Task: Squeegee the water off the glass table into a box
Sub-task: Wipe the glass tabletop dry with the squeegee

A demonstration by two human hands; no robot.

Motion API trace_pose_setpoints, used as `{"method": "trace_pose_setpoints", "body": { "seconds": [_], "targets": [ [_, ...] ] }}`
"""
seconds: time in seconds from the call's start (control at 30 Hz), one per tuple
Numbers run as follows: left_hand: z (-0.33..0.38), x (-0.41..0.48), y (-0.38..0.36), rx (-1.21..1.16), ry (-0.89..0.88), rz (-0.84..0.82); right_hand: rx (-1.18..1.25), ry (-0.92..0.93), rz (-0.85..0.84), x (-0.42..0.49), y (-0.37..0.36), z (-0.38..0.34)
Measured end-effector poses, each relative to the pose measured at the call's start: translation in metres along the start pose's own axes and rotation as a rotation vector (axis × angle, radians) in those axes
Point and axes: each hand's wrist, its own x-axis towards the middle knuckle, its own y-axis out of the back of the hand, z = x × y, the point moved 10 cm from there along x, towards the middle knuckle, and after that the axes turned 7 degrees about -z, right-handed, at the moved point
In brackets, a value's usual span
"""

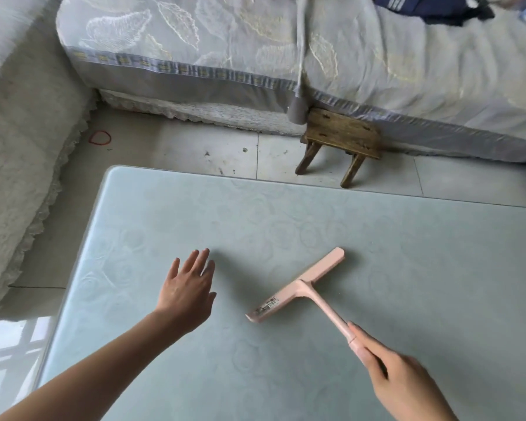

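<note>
On the surface (407, 268): my squeegee (298, 287) rested blade-down and slanted, its handle running back to my right hand (401, 378).
Right fingers (362, 332): curled round the handle's end, forefinger laid along it, I judge to press the blade flat.
Left hand (189, 293): spread straight, holding nothing, low beside the blade; whether it touched, I could not tell.
Water: none I could make out.
Box: out of sight.

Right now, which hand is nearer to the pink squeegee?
Right. The right hand grips the pink squeegee by its handle; the left hand is open, left of the blade, apart from it.
</note>
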Motion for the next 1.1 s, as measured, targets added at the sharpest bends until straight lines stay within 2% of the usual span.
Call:
{"method": "trace_pose_setpoints", "body": {
  "seconds": [0.07, 0.2, 0.33, 0.43, 0.63, 0.73, 0.83, 0.97, 1.1],
  "targets": [
    [0.009, -0.003, -0.008, 0.006, 0.008, -0.022, -0.064, -0.016, -0.018, -0.005, 0.021, -0.007],
    [0.022, -0.003, -0.016, 0.059, 0.023, -0.096, -0.016, 0.111, 0.045, 0.03, 0.068, -0.049],
    [0.028, 0.001, -0.019, 0.119, 0.052, -0.19, 0.233, 0.164, -0.009, 0.091, 0.065, -0.077],
    [0.029, 0.004, -0.019, 0.082, 0.061, -0.242, 0.26, 0.169, 0.009, 0.089, 0.04, -0.056],
    [0.026, 0.007, -0.02, 0.048, 0.066, -0.28, 0.292, 0.125, -0.003, 0.012, -0.014, 0.011],
    [0.027, 0.011, -0.018, 0.024, 0.088, -0.266, 0.298, 0.095, -0.051, -0.015, -0.007, 0.018],
    [0.03, 0.014, -0.015, -0.004, 0.115, -0.215, 0.352, 0.223, -0.028, -0.009, 0.022, -0.012],
    [0.026, 0.013, -0.017, -0.062, 0.105, -0.166, 0.217, 0.284, -0.01, 0.025, 0.024, -0.058],
    [0.021, 0.01, -0.015, -0.055, 0.104, -0.097, 0.123, 0.238, -0.012, 0.011, -0.013, -0.014]
  ]
}}
